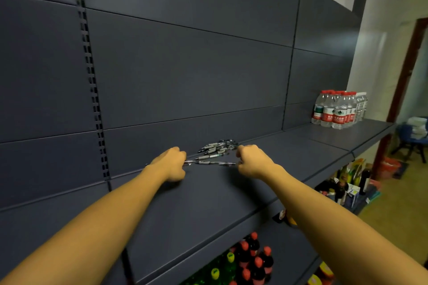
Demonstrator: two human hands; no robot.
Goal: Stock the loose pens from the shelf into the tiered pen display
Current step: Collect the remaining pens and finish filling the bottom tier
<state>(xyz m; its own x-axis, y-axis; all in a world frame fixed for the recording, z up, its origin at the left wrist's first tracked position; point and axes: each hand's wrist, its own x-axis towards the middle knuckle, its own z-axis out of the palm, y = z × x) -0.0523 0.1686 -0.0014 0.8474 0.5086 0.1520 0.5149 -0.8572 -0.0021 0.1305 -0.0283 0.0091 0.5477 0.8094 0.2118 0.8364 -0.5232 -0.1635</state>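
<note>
A heap of loose grey-and-clear pens (217,147) lies at the back of the dark shelf (208,196), against the rear panel. My left hand (172,164) reaches in from the left with curled fingers and grips a pen whose ends stick out on both sides of the fist. My right hand (251,160) is curled at the right of the heap and pinches the end of a pen (216,163) lying across the shelf between both hands. No tiered pen display is in view.
Several water bottles (338,108) with red caps stand far right on the same shelf. Lower shelves hold red-capped dark bottles (253,259) and green bottles. Boxes and bottles crowd the lower right shelves. A doorway and blue chair (412,138) lie at the far right.
</note>
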